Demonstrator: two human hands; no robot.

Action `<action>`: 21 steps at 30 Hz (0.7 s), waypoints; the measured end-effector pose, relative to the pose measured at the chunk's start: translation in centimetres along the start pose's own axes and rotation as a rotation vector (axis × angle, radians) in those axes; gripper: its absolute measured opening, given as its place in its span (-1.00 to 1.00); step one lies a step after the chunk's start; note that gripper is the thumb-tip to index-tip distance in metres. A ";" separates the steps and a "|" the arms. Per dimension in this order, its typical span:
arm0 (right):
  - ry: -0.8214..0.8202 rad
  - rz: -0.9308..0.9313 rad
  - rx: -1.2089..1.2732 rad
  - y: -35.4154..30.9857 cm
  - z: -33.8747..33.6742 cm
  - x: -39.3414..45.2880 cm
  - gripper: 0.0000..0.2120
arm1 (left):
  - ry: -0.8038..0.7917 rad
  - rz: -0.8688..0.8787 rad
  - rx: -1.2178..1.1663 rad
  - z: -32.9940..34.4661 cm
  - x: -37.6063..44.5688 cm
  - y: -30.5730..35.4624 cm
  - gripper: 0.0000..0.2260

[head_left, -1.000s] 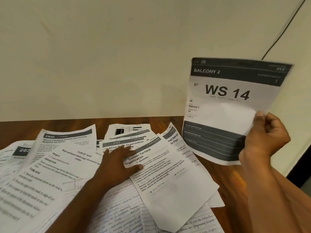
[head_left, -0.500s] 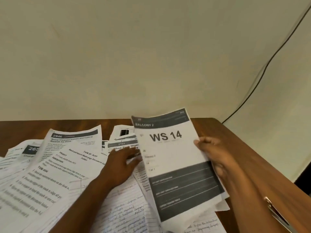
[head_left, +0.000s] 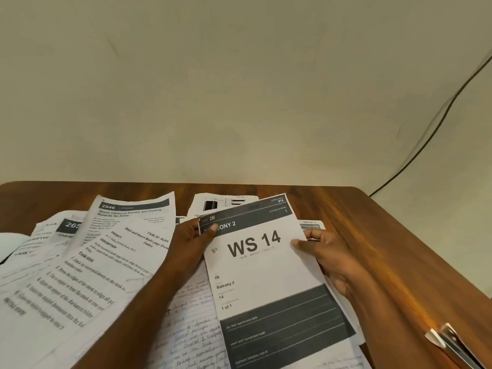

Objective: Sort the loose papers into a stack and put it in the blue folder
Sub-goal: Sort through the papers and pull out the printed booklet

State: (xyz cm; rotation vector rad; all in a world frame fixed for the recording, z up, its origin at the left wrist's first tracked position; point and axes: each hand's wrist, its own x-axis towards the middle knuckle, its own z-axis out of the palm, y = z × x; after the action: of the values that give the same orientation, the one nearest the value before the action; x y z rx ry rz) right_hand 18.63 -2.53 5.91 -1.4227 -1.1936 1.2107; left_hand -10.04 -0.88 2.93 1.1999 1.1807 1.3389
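A printed sheet headed "WS 14" (head_left: 266, 278) lies on top of a small pile of papers at the centre right of the wooden table. My left hand (head_left: 190, 246) grips its upper left corner, thumb on top. My right hand (head_left: 327, 254) holds its right edge, thumb on the sheet and fingers under the pile. Several loose printed papers (head_left: 87, 267) fan out to the left, and handwritten lined pages (head_left: 191, 328) lie beneath. No blue folder is in view.
The wooden table (head_left: 386, 249) ends at a rounded far right corner near the wall. A metal clip-like object (head_left: 450, 342) lies at the right front edge. A black cable (head_left: 439, 123) runs down the wall.
My right hand brought the "WS 14" sheet down from in front of the wall onto the pile. My left hand moved from pressing on the papers to gripping the sheet's top left corner.
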 end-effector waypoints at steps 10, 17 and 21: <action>0.022 -0.093 0.153 -0.4 1.5 -0.5 -0.78 | -0.099 -0.034 -0.049 -0.2 0.6 -0.6 -0.82; 0.007 -0.089 0.144 -0.3 1.4 -0.4 -0.77 | -0.114 -0.022 -0.044 -0.4 0.9 -0.9 -0.73; 0.015 -0.087 0.145 -0.3 1.4 -0.4 -0.76 | -0.120 -0.017 -0.052 -0.4 0.9 -1.0 -0.71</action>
State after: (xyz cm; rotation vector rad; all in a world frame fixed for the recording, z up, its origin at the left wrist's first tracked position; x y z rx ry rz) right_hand 17.18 -2.82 6.04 -1.2587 -1.1228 1.1997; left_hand -10.49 0.11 1.95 1.2129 1.0628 1.2594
